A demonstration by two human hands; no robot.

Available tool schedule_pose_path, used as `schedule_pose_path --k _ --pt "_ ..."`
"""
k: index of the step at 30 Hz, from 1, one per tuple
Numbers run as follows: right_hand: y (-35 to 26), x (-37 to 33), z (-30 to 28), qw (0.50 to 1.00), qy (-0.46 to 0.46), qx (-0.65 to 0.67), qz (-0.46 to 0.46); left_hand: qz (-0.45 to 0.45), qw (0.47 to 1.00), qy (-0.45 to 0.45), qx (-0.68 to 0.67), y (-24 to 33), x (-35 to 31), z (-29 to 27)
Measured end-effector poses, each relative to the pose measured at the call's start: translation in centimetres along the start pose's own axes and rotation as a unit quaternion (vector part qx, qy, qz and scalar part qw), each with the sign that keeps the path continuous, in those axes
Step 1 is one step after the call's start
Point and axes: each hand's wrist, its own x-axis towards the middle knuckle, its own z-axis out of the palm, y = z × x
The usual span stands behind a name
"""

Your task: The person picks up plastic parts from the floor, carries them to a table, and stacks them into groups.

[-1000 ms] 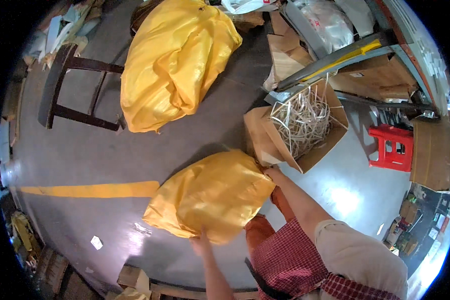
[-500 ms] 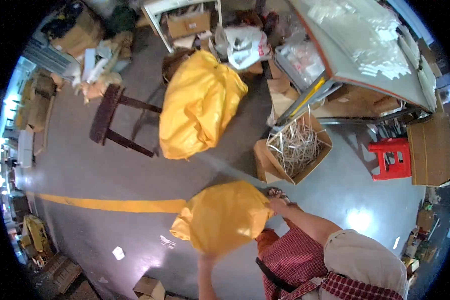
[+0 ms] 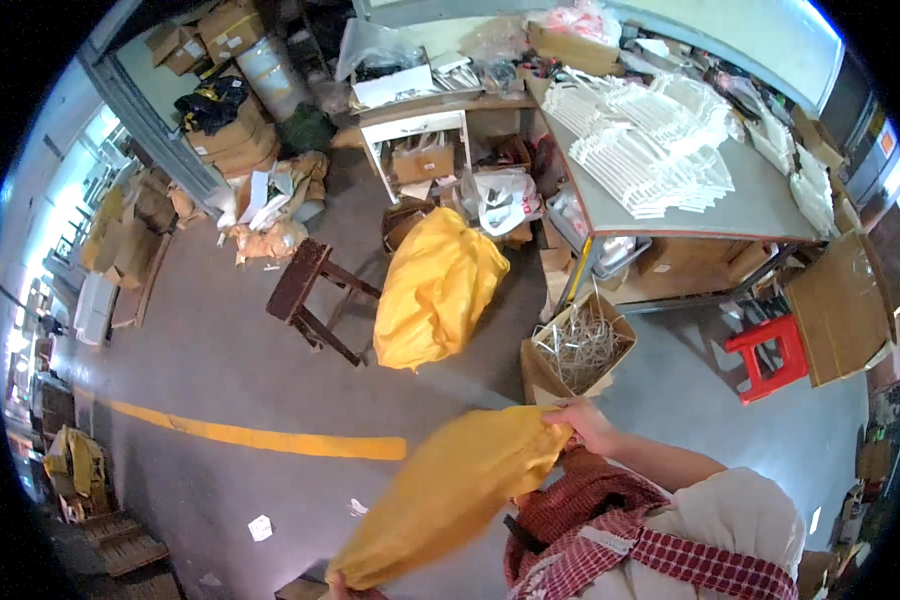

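Observation:
A yellow sack (image 3: 450,492) hangs stretched out between my two hands, slightly blurred by motion. My right hand (image 3: 586,424) is closed on its upper right corner. My left hand (image 3: 342,586) shows only in part at the lower edge, gripping the sack's lower left end. Beyond it, a second yellow sack (image 3: 438,290), bulging and full, stands on the floor against a dark wooden stool (image 3: 305,280) lying on its side. Just past my right hand is an open cardboard box (image 3: 582,350) filled with thin white strips.
A grey-topped table (image 3: 750,200) bears piles of white hangers (image 3: 650,150). A red plastic stool (image 3: 770,358) and a large cardboard sheet (image 3: 842,310) stand at right. A yellow line (image 3: 260,437) crosses the floor. Cartons (image 3: 235,135) and bags crowd the back left.
My left hand has moved down and left, pulling the sack from a bunched shape into a long one. My right hand still grips its corner. The view has tilted up, showing more of the table.

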Motion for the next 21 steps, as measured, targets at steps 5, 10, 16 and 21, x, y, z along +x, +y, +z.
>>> schedule_pose_path --k 5,10,16,21 --pt "-4.1 -5.1 1.7 0.993 -0.059 0.033 -0.092 0.029 0.995 0.014 -0.090 2.4 2.4 -4.3" --pt "-9.4 -9.6 3.2 0.978 -0.080 0.048 -0.187 0.101 0.988 0.070 -0.095 10.6 0.2 -0.2" --pt "-13.3 -11.4 4.2 0.948 -0.156 0.149 -0.232 0.182 0.971 0.048 -0.147 14.7 0.3 0.2" --pt "-18.7 -11.8 3.4 0.904 -0.135 0.102 -0.392 0.288 0.944 0.161 -0.012 20.2 -2.3 0.3"
